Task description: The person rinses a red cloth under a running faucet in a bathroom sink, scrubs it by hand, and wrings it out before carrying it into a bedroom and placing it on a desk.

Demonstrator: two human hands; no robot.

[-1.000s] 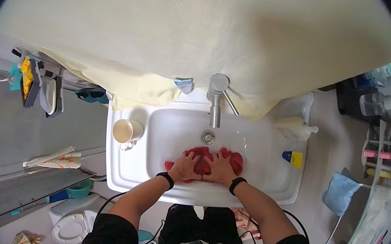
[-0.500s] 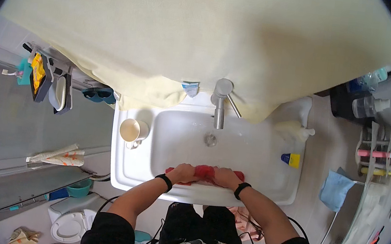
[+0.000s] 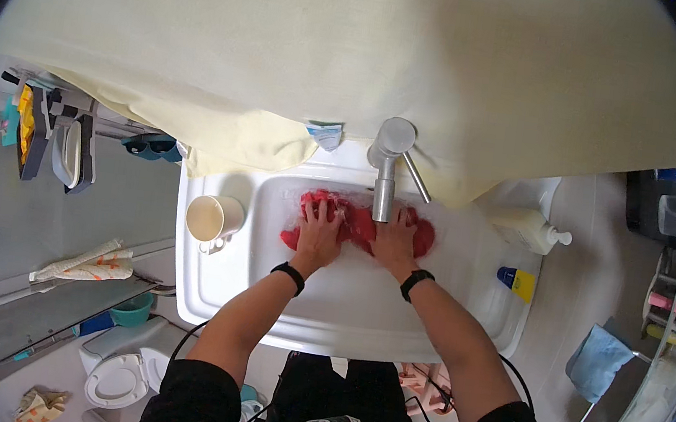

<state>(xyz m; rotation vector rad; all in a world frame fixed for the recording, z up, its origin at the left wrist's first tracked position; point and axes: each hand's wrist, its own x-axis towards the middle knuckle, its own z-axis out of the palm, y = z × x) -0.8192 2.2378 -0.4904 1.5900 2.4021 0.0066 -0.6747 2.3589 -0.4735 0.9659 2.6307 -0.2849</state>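
Note:
A wet, crumpled red cloth (image 3: pixel 362 224) lies in the white sink basin (image 3: pixel 343 304), under the spout of the silver tap (image 3: pixel 383 200). My left hand (image 3: pixel 319 236) presses on its left part with the fingers spread. On the right part rests my right hand (image 3: pixel 395 242), its fingers stretched out flat and partly behind the tap's spout. Both palms face down, and splashes of water show around the fabric. The drain is hidden under cloth and hands.
A cream mug (image 3: pixel 214 219) stands on the sink's left rim. On the right rim are a pump bottle (image 3: pixel 519 228) and a yellow and blue tube (image 3: pixel 517 282). A small blue and white packet (image 3: pixel 327 135) lies behind the basin. A pale yellow sheet (image 3: pixel 291 45) covers the wall behind.
Both hands have moved with the red cloth from the basin's near edge to beneath the tap. Their closed grip has loosened into spread fingers, and the cloth now lies wider.

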